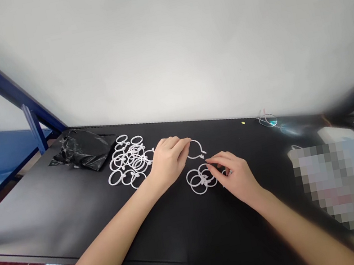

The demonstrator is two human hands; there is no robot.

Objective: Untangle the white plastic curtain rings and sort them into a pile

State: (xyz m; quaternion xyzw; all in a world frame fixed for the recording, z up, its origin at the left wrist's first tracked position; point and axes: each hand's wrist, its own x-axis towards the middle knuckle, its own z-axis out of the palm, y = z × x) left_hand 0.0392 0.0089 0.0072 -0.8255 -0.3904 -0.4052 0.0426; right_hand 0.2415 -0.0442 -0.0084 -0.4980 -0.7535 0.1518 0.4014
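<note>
My left hand [170, 159] pinches a white plastic snap ring [195, 148] between thumb and fingertips, above the black table. That ring is unclasped, its two ends apart and pointing right. Just below those ends is my right hand [234, 172], thumb and index tips close but slightly apart, with nothing visible between them. Beneath its fingertips lies a small group of white snap rings [199, 185], overlapping one another. Another ring [227, 172] is partly hidden behind the right hand. Left of my left hand spreads a larger pile of the same rings [129, 161].
A crumpled black plastic bag [86, 149] lies at the table's [84, 208] back left. Eyeglasses [268, 121] rest near the wall at the back right. A blurred, pixelated package [337, 186] and a white box [338, 133] occupy the right side. Blue metal framing [35, 128] stands left.
</note>
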